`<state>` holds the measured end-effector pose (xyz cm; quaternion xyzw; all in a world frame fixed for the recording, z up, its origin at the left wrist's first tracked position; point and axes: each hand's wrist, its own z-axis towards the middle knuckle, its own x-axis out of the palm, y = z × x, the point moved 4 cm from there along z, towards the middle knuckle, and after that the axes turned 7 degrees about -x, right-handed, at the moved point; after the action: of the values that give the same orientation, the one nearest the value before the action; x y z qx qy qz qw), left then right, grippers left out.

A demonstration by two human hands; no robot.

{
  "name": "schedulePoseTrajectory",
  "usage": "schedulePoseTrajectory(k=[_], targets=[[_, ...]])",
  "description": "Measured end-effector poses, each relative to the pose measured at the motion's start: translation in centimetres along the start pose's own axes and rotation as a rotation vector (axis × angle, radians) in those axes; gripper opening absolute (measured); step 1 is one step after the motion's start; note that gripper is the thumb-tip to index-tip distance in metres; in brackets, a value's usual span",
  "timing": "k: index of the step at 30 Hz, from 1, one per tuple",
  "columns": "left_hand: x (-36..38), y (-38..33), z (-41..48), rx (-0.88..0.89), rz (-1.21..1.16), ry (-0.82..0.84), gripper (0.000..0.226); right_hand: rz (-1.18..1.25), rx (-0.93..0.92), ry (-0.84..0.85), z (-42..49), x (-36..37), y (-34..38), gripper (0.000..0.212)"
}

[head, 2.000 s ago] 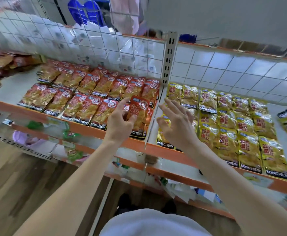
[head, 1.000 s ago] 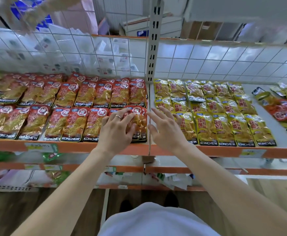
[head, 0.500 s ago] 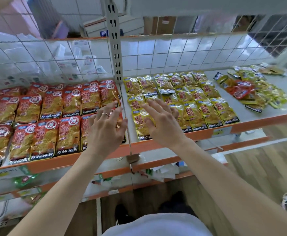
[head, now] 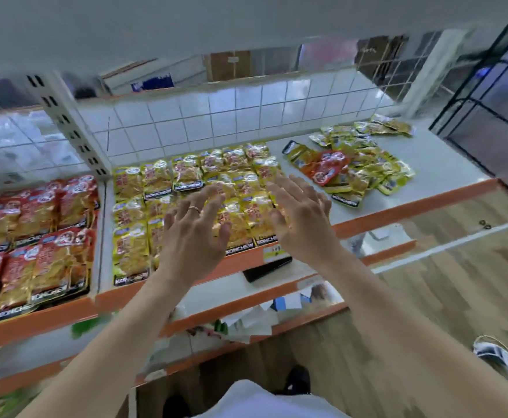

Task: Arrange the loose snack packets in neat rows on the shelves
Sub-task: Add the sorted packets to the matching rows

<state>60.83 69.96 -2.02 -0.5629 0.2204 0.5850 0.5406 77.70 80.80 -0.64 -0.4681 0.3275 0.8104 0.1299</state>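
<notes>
We have one view only: head cam, wide-angle, facing forward and down onto the shelf (head: 445, 167) from close in, frame rolled, floor (head: 433, 300) along the lower right.

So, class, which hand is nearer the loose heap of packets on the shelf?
Right. The right hand is just left of the loose heap; the left hand is farther left, over the yellow rows.
</notes>
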Motion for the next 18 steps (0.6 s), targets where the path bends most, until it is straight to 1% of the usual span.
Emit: schedulePoseTrajectory(k=[5,9,13,18], targets=[[3.3,-7.7,2.7,0.042,0.025,0.025,0.055,0.021,0.050,-0.034,-0.5,-4.3,-7.2,0.048],[5.4,-12.3,4.7,0.091,0.042,0.047,0.057,0.002,0.100,-0.027,-0.9,-7.0,-12.0,0.056],[7.0,-15.5,6.2,0.125,0.048,0.093,0.059,-0.002,0.156,-0.012,-1.3,-8.4,-15.9,0.056],[8.8,-17.3,8.0,0.169,0.052,0.121,0.061,-0.034,0.212,-0.010,-1.2,-8.9,-18.8,0.055]])
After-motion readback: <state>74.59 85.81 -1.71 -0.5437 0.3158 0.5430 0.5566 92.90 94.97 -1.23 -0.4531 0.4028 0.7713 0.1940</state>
